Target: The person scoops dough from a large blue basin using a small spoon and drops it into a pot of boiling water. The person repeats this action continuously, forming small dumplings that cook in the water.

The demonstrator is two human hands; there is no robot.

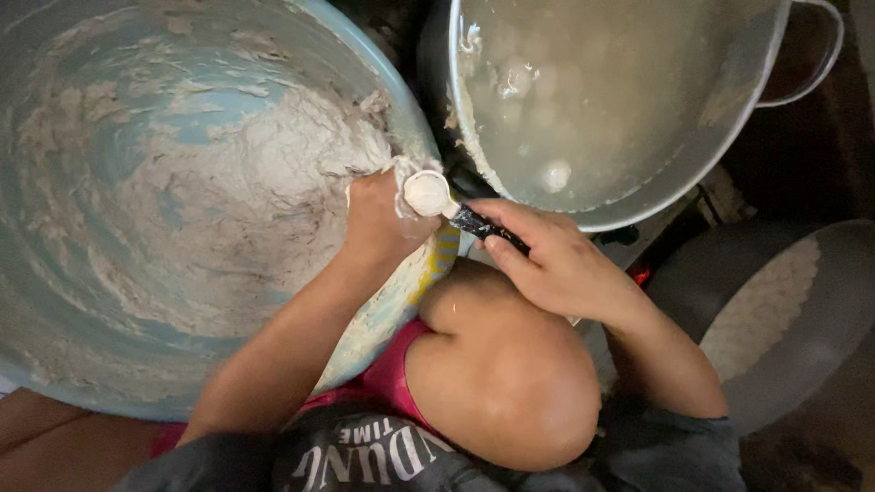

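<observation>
Left hand [383, 219] squeezes paste onto the spoon [428, 193] gripped by right hand [556, 264]; balls float in pot [674, 187] at 1 o'clock, and much paste remains in basin [109, 364].

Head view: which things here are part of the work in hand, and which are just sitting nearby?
In use:
- left hand, squeezing paste
- spoon, in the right hand
- blue basin of grey paste
- metal pot of water with white balls

Lying about:
- grey pan, lower right, untouched
</observation>
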